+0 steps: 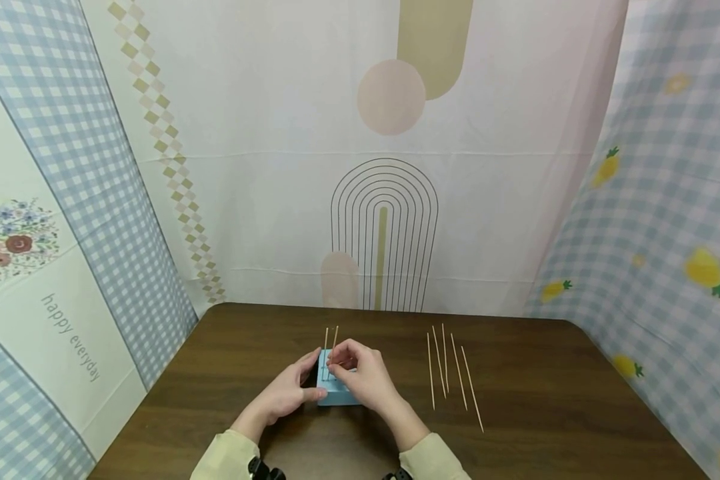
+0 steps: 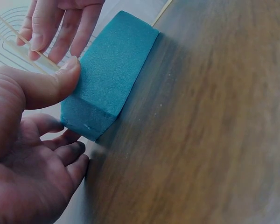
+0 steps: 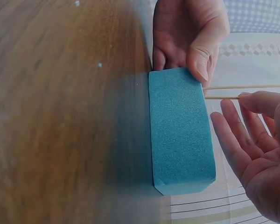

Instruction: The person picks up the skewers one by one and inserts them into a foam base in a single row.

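Right hand [image 1: 363, 373] pinches a stick [image 3: 223, 98], long axis near upright at blue block [image 3: 182, 133]; left hand [image 1: 285, 393] grips block's left end. Loose sticks [image 1: 445, 358] lie right, right hand nearer.

Lettering "happy everyday" [image 1: 71, 339] on white panel [image 1: 18, 317] of checked cloth [image 1: 54, 120].

Brown wooden table [image 1: 546, 393] before a pale printed backdrop [image 1: 276, 120].
The far backdrop bears a pink circle [image 1: 391, 97], nested arches [image 1: 385, 235] and, toward its left, a diamond strip [image 1: 168, 148]; the left hanging [image 1: 87, 153], checked blue and white, shows flowers [image 1: 17, 239] and the words "happy everyday" [image 1: 70, 337]; the right hanging [image 1: 654, 220], also checked, carries yellow fruits [image 1: 704, 268] with green leaves.
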